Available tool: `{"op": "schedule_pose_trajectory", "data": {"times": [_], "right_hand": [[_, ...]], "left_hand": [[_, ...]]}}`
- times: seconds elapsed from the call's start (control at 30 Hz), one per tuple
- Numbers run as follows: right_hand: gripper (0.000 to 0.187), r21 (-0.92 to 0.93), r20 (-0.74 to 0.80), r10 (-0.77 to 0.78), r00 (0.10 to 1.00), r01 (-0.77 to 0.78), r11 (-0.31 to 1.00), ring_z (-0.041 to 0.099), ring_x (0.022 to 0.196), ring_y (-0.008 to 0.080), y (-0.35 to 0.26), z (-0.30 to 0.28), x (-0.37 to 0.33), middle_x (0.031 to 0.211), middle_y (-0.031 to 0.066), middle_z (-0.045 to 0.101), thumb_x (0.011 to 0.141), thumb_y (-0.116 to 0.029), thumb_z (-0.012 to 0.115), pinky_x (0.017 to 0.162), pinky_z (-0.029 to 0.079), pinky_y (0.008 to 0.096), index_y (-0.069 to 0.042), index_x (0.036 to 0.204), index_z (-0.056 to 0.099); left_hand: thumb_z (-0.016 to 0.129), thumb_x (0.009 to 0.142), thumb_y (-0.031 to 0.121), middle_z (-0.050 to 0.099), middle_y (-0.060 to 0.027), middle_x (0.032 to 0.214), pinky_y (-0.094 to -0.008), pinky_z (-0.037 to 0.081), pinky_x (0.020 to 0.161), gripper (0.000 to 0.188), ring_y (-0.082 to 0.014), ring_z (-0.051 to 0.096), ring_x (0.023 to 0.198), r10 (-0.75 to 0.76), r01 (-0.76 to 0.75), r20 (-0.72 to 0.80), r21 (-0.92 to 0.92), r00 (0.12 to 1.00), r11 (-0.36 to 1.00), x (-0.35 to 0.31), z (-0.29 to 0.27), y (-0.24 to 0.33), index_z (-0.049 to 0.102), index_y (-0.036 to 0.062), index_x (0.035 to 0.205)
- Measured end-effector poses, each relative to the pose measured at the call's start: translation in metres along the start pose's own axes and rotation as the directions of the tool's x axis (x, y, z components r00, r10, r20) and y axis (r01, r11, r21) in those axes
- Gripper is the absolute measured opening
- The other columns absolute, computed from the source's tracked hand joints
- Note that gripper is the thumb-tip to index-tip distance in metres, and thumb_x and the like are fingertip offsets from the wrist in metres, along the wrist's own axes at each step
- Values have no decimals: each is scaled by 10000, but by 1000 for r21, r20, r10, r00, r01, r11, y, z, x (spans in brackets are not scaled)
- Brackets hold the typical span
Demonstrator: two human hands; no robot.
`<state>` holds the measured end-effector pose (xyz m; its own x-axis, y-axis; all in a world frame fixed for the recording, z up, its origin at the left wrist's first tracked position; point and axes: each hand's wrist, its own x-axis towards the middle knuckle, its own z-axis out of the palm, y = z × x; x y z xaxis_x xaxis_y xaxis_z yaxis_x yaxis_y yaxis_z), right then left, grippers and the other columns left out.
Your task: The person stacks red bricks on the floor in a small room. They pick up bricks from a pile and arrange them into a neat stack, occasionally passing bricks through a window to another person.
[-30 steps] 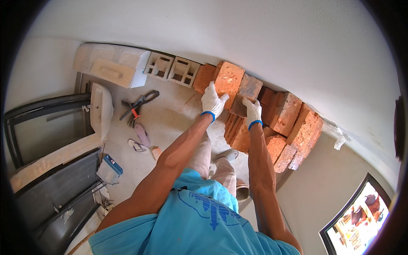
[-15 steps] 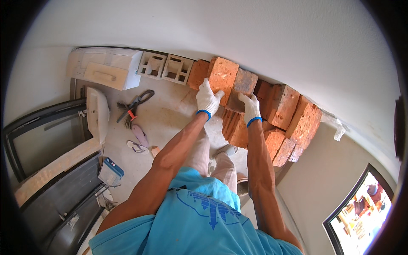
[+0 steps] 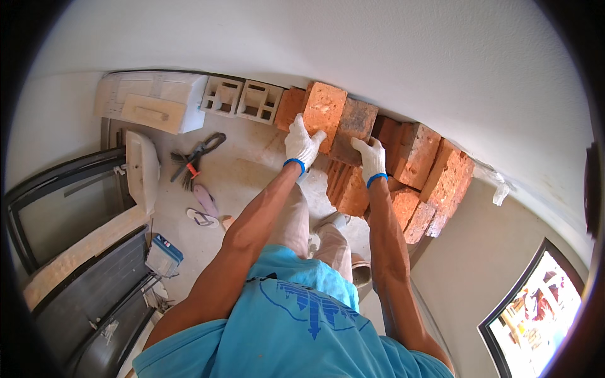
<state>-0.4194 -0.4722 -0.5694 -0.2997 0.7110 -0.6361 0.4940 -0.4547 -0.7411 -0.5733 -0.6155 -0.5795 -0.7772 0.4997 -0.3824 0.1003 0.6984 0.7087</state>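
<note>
An orange brick (image 3: 325, 112) and a darker, greyish-brown brick (image 3: 354, 131) stand side by side on top of the row along the wall. My left hand (image 3: 303, 145), in a white knitted glove with a blue cuff, grips the orange brick at its left near corner, thumb on the near edge. My right hand (image 3: 370, 157), gloved the same way, is closed on the right near corner of the dark brick. The undersides of both bricks and some fingertips are hidden. Below them sit ridged orange bricks (image 3: 346, 189).
More stacked bricks (image 3: 417, 157) lie right of my right hand. Left along the wall stand hollow concrete blocks (image 3: 260, 102) and a white box (image 3: 157, 104). On the floor are cables (image 3: 195, 160), sandals (image 3: 205, 205) and a bucket (image 3: 360, 272). A framed pane (image 3: 75, 195) leans left.
Both hands and the two bricks have shifted slightly to the left, and the whole view has also drifted a little. The grip looks the same.
</note>
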Motion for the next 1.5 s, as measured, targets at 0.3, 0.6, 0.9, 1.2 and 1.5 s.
{"op": "schedule_pose_trajectory", "data": {"times": [0.3, 0.6, 0.9, 1.2, 1.5], "right_hand": [[496, 36, -19, -16, 1000, 16, 999, 727, 834, 188, 6, 3, -3, 1003, 138, 757, 817, -255, 855, 733, 592, 331, 92, 1138, 704], [584, -237, -110, -65, 992, 37, 971, 752, 876, 286, -45, -36, -75, 923, 225, 760, 716, -401, 880, 786, 570, 401, 69, 1028, 728], [532, 81, -240, 9, 971, 11, 997, 673, 898, 164, -21, -142, -231, 980, 90, 727, 731, -280, 872, 804, 554, 340, 34, 1126, 706], [520, 17, -599, -3, 800, 16, 1000, 663, 906, 151, 26, -287, -279, 1040, 67, 727, 714, -143, 807, 829, 561, 311, 39, 1188, 692], [636, -243, -588, 22, 809, -203, 949, 732, 883, 250, 120, -395, -217, 989, 150, 765, 647, -409, 893, 823, 568, 361, -32, 1133, 730]], "left_hand": [[839, 848, 374, 591, -328, 1317, -546, 521, 1006, 814, -506, 632, 1168, 9, -8, 18, -7, 1000, 1000, 4, -2, -2, 440, 13, 1459], [860, 798, 363, 676, -277, 1223, -525, 526, 1002, 605, -460, 666, 1144, 34, -34, 19, -42, 999, 999, 21, 7, -16, 624, 5, 1225], [862, 820, 356, 679, -264, 1271, -499, 534, 993, 646, -433, 683, 1129, 41, -39, 29, -58, 999, 998, 26, 16, -29, 608, -15, 1283], [905, 815, 260, 648, -223, 1349, -407, 534, 1036, 909, -318, 675, 1174, 91, -67, 43, -388, 995, 919, 20, 20, -15, 424, -102, 1497], [957, 766, 339, 586, -248, 1435, -413, 538, 1054, 1036, -323, 648, 1233, -8, 6, -86, -20, 996, 1000, 4, 22, 24, 405, -107, 1520]]}}
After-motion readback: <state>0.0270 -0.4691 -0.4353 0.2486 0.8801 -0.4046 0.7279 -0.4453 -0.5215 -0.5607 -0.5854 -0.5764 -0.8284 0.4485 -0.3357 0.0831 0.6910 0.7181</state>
